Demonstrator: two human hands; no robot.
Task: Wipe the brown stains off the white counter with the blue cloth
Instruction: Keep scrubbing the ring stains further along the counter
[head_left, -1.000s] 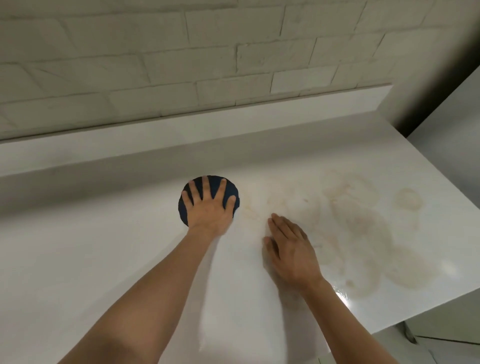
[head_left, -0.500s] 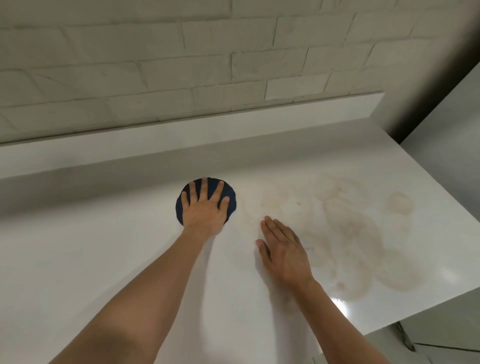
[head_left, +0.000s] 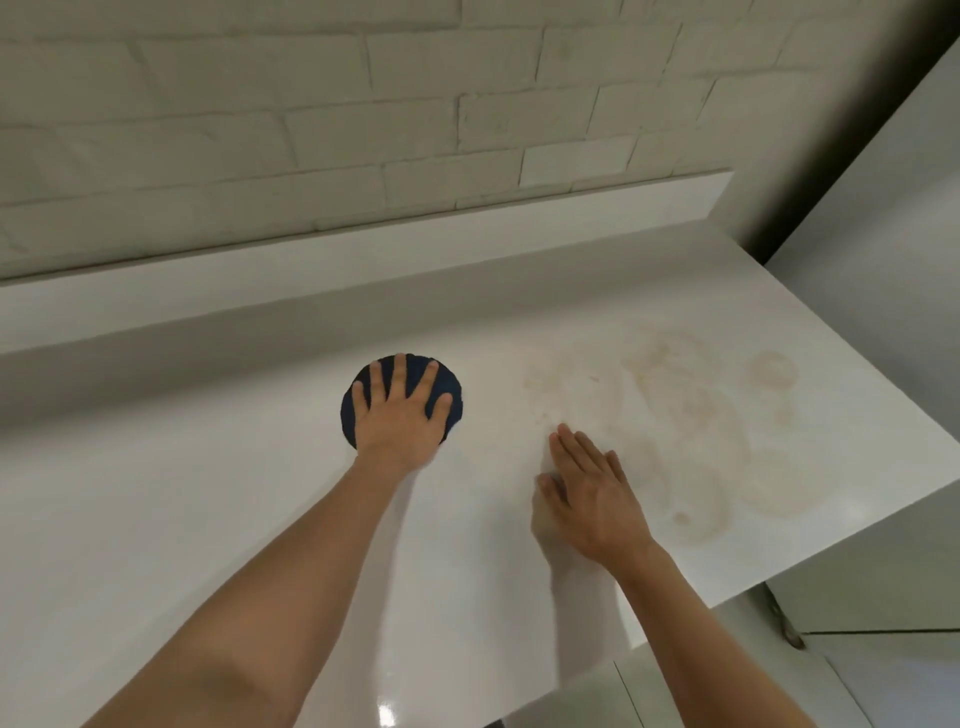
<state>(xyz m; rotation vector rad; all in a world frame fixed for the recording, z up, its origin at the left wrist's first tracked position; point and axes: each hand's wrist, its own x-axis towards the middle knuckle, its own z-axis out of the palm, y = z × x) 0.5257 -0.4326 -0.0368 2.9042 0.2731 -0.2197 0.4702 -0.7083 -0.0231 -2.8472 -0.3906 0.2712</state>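
Observation:
A round dark blue cloth lies flat on the white counter, left of the stains. My left hand presses on it with fingers spread and straight, covering most of it. Pale brown stains spread in smears and rings over the counter's right part, up to its right edge. My right hand rests flat on the counter, fingers straight and together, at the left margin of the stained patch, apart from the cloth.
A raised white ledge runs along the back of the counter under a white brick wall. The counter ends at a right edge, with a dark gap and a grey panel beyond it.
Both hands stay in nearly the same places on the counter; the view has shifted slightly. The cloth has not visibly moved.

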